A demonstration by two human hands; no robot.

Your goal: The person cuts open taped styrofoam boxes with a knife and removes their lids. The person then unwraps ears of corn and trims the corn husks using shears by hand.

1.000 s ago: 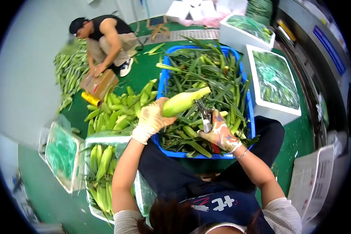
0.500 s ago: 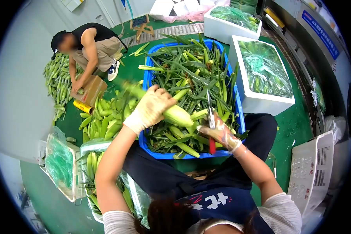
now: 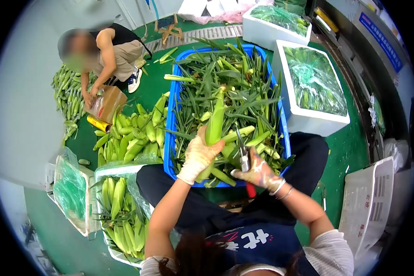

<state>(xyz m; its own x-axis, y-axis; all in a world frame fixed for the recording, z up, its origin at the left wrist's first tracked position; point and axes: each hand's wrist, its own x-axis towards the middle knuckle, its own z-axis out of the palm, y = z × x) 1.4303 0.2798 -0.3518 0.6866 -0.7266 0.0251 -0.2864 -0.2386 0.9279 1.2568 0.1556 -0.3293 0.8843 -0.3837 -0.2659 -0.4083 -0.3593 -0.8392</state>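
My left hand, in a pale work glove, grips a green ear of corn in its husk. The ear stands nearly upright over a blue plastic bin full of cut husks, leaves and stalk ends. In my right hand, in a stained glove, are red-handled shears, blades pointing away from me. The shears are to the right of the ear and apart from it. Whether their blades are open is hard to make out.
Loose corn ears are heaped left of the bin, and a lined crate of corn is nearer me. Bagged produce fills white foam boxes at right. Another person crouches at far left with a cardboard box.
My left hand has moved down toward me, and the ear has turned from slanting across to nearly upright. My right hand stays near the same spot with the shears. The other person's hands have shifted.
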